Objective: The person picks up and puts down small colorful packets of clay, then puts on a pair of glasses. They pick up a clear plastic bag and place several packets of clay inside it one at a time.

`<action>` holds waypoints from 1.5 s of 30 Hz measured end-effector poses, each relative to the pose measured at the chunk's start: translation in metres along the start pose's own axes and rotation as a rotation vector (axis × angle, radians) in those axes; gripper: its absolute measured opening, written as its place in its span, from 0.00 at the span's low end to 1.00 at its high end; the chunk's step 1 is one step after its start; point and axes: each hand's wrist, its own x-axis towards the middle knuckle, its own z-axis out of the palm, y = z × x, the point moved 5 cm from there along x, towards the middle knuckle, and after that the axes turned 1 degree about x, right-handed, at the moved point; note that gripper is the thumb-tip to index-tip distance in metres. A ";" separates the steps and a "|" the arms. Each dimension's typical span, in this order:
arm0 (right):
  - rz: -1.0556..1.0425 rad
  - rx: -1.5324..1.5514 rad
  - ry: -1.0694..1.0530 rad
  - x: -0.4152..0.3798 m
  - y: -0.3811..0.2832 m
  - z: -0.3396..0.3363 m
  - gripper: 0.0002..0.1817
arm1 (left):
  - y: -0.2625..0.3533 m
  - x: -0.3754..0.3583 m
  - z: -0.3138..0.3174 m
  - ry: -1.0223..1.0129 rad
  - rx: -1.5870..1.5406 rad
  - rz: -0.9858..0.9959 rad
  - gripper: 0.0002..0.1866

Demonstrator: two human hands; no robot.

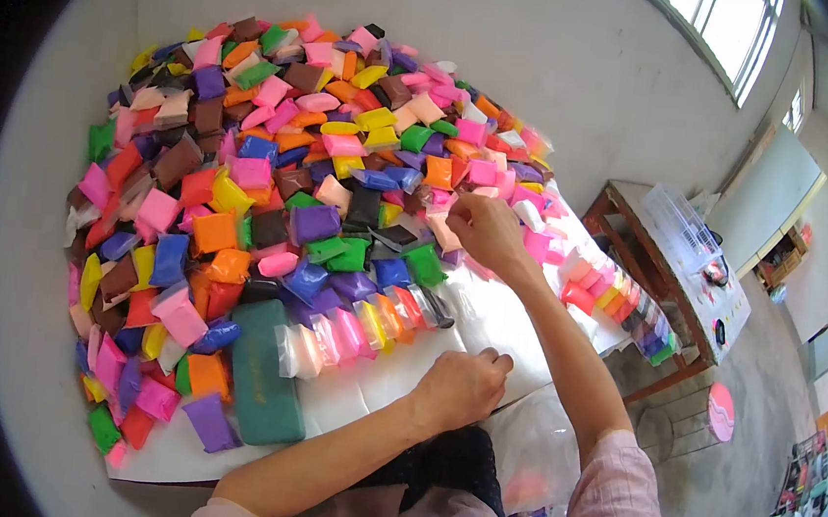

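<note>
My right hand [485, 230] reaches over the near edge of a large heap of small sealed packets [295, 150] of coloured, clay-like stuff. Its fingers are pinched at the edge of a peach packet [441, 229]. Lower down, my left hand [462, 386] is closed above the white sheet [473, 313], fingertips curled under, so anything in them is hidden. Left of that hand lies an overlapping row of packets [353, 332] in peach, pink, yellow, orange, red and black. The row's left end is beside a dark green rectangular case [266, 374].
Another row of coloured packets [617, 301] lies at the table's right. A clear plastic bag [535, 446] with packets in it hangs by my lap. Further right stand a wooden table [669, 271] with a clear plastic basket [681, 228] and a pink-topped stool [720, 413].
</note>
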 end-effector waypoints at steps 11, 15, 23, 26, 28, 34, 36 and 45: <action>-0.059 -0.364 0.031 0.071 -0.010 0.079 0.17 | 0.001 0.000 0.000 0.006 -0.021 -0.019 0.08; 0.006 -0.247 0.196 0.048 -0.031 0.031 0.17 | -0.004 -0.002 0.002 0.014 -0.025 -0.025 0.10; 0.376 0.192 0.252 -0.154 -0.011 -0.050 0.21 | -0.008 -0.004 -0.014 0.308 0.042 -0.237 0.18; 0.485 0.223 0.242 -0.198 -0.006 -0.036 0.21 | -0.006 -0.002 -0.015 0.204 0.064 -0.208 0.19; 0.450 0.232 0.266 -0.206 -0.013 -0.043 0.18 | -0.007 -0.002 -0.011 0.223 0.006 -0.166 0.16; 0.251 0.172 0.237 -0.222 -0.009 -0.052 0.13 | -0.005 -0.002 -0.008 0.174 0.094 -0.136 0.11; 0.134 0.118 0.261 -0.222 -0.017 -0.056 0.14 | -0.004 -0.001 -0.008 0.158 0.089 -0.137 0.10; 0.088 0.057 0.322 -0.228 -0.012 -0.042 0.10 | -0.004 0.000 -0.010 0.148 0.051 -0.113 0.08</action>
